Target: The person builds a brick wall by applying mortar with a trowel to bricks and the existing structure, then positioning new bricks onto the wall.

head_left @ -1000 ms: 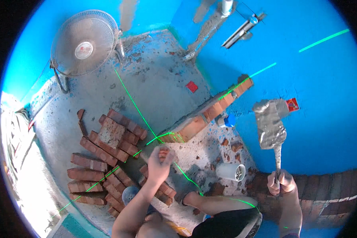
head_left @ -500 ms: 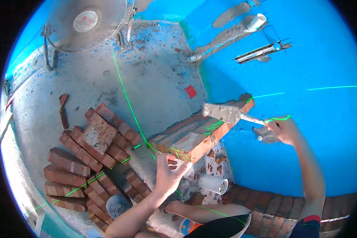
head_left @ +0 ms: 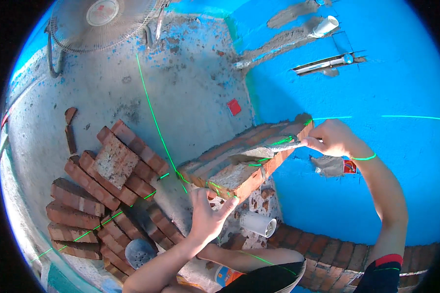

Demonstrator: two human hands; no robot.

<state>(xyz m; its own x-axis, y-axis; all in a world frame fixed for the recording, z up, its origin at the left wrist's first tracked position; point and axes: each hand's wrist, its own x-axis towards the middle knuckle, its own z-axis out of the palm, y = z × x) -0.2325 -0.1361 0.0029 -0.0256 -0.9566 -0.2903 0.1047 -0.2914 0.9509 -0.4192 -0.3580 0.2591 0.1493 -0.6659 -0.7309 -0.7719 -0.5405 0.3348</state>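
Note:
My right hand (head_left: pixel 330 137) is closed round the handle of a mortar-smeared trowel (head_left: pixel 253 155). Its blade is tilted nearly edge-on along the top of a low brick wall (head_left: pixel 271 168), where grey mortar lies. At the wall's near end, my left hand (head_left: pixel 208 215) grips the end brick (head_left: pixel 225 188), thumb on the right corner and fingers on the left side. Part of that brick is hidden by the hand. Green laser light falls across the wall top and the brick end.
Loose bricks (head_left: pixel 85 215) are piled at the left, near a grey clog (head_left: pixel 140 253). A white pipe piece (head_left: pixel 258 223) lies right of my left hand. Another brick wall (head_left: pixel 342 254) runs along the lower right. A fan (head_left: pixel 102 24) stands far left; a blue wall (head_left: pixel 376 195) rises at right.
My right hand has turned over and moved slightly left, bringing the trowel blade from flat above the wall down against its top. The left hand stays on the brick. The view has shifted slightly.

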